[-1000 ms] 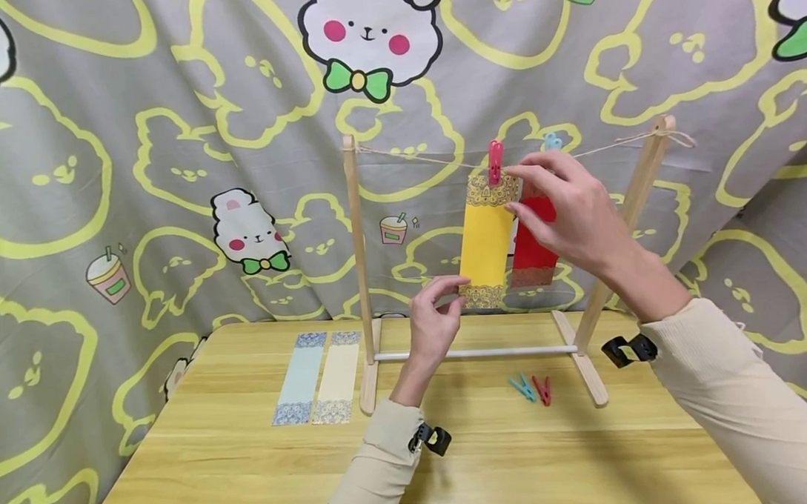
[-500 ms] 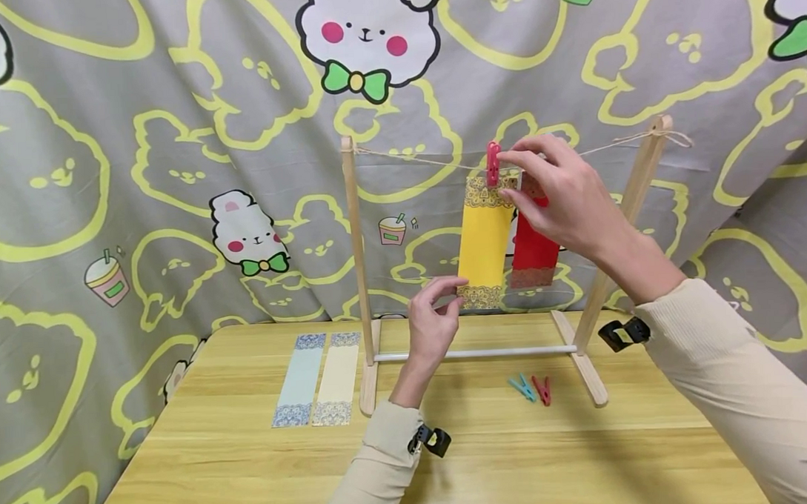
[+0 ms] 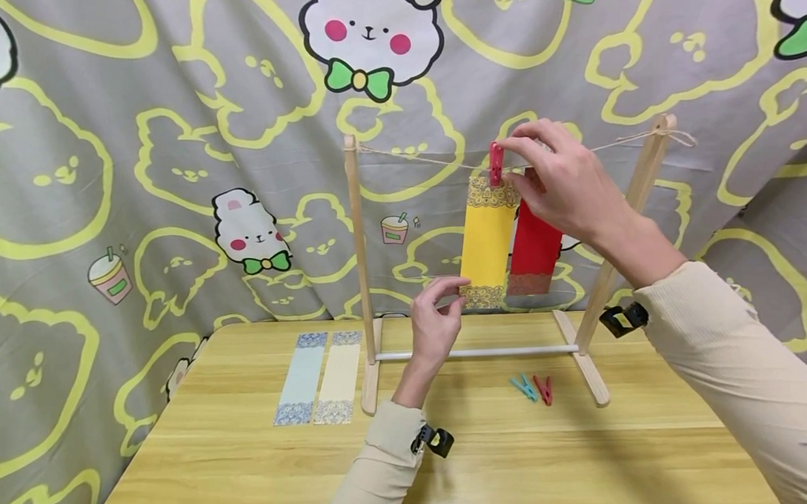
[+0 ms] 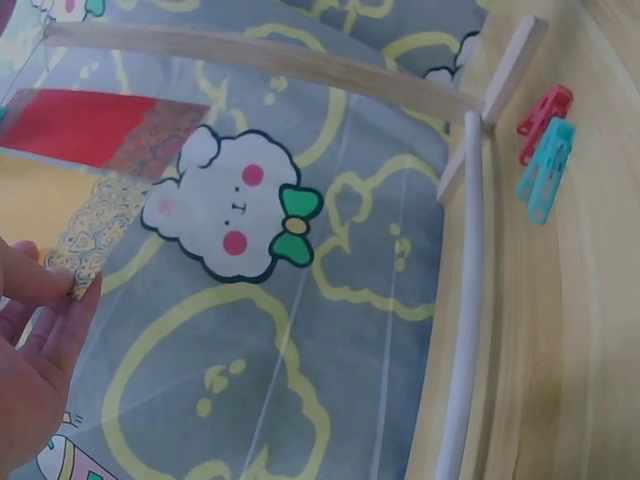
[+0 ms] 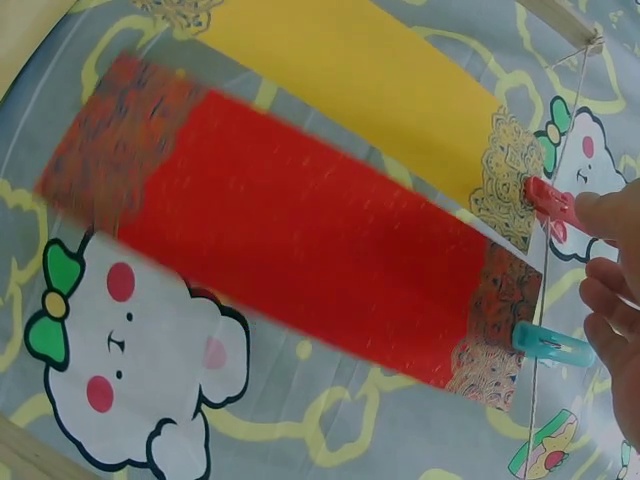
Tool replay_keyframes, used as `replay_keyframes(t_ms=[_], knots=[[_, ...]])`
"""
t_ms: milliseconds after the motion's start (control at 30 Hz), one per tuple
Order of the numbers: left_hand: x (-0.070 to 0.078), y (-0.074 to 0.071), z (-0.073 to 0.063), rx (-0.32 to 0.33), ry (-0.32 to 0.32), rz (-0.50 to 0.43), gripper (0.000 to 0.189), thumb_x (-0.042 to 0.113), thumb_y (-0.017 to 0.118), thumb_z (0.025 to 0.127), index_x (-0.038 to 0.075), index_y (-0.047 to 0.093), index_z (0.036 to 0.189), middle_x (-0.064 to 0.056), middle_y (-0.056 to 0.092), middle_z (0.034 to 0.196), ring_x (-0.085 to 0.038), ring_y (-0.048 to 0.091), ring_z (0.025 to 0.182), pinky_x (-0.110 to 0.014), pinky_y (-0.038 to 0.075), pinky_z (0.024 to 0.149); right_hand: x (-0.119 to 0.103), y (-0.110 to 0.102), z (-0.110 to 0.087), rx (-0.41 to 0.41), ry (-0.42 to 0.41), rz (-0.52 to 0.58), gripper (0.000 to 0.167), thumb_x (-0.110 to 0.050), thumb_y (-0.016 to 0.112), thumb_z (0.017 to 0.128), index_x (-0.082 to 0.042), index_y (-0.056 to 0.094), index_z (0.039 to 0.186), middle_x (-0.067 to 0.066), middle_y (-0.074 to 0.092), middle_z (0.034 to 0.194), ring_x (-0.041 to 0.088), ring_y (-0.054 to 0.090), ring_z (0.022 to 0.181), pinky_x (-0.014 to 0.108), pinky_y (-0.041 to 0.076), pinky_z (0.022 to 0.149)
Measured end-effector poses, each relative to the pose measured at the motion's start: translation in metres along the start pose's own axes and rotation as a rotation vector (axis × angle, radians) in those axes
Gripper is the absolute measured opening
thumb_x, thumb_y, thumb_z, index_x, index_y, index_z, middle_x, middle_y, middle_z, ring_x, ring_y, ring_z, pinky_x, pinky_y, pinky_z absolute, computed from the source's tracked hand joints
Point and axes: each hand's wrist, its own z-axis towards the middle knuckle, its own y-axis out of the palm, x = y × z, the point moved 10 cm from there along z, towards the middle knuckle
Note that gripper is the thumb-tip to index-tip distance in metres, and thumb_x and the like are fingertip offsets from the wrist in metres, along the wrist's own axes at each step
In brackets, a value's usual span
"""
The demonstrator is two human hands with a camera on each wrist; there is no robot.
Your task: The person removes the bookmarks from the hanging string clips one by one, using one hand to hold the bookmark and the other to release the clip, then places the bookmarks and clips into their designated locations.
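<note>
A yellow paper strip [image 3: 486, 242] hangs from the string [image 3: 413, 157] of a wooden rack [image 3: 359, 268], held by a red clothespin [image 3: 495, 162]. My right hand [image 3: 509, 159] pinches that clothespin at the string; in the right wrist view its fingertips [image 5: 605, 215] meet the red clothespin [image 5: 552, 203]. A red strip [image 3: 535, 251] hangs just right of the yellow one, clipped by a blue clothespin [image 5: 550, 342]. My left hand [image 3: 460, 293] pinches the patterned bottom corner of the yellow strip [image 4: 95, 230], keeping it straight.
On the wooden table [image 3: 451, 465], left of the rack, lie a light blue strip [image 3: 301, 378] and a cream strip [image 3: 337, 377]. A teal clothespin [image 3: 523, 387] and a red one [image 3: 545, 389] lie between the rack's feet. A patterned cloth backdrop hangs behind.
My right hand has risen from the yellow strip's top edge to the red clothespin, now covering the blue clothespin. The red strip has swung a little. The left hand has stayed put.
</note>
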Motion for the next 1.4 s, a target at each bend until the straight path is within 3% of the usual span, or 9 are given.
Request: replay_keyframes(t_ms=[333, 833, 1400], knots=[[0.000, 0.001, 0.001, -0.004, -0.005, -0.002, 0.029, -0.027, 0.062, 0.083, -0.011, 0.072, 0.105, -0.027, 0.071, 0.103, -0.043, 0.071, 0.094, -0.046, 0.063, 0.076, 0.002, 0.002, 0.009, -0.026, -0.017, -0.030, 0.044, 0.000, 0.075, 0.090, -0.001, 0.064, 0.132, 0.019, 0.062, 0.129, 0.035, 0.056, 0.115, 0.055, 0.052, 0.094], [-0.002, 0.001, 0.001, -0.003, 0.006, -0.009, 0.028, -0.027, 0.062, 0.083, -0.011, 0.072, 0.104, -0.026, 0.071, 0.102, -0.041, 0.072, 0.094, -0.048, 0.062, 0.075, -0.001, 0.009, 0.018, -0.057, -0.083, -0.018, 0.026, 0.001, 0.065, 0.096, 0.006, 0.066, 0.122, 0.020, 0.067, 0.114, 0.035, 0.059, 0.106, 0.052, 0.053, 0.092], [-0.003, -0.003, 0.001, -0.003, 0.003, -0.004, 0.028, -0.027, 0.063, 0.083, -0.011, 0.072, 0.104, -0.026, 0.072, 0.103, -0.041, 0.072, 0.094, -0.047, 0.062, 0.076, 0.005, 0.011, 0.027, -0.121, 0.005, 0.026, 0.022, -0.003, 0.060, 0.101, 0.006, 0.070, 0.119, 0.022, 0.069, 0.113, 0.038, 0.061, 0.105, 0.054, 0.050, 0.093]])
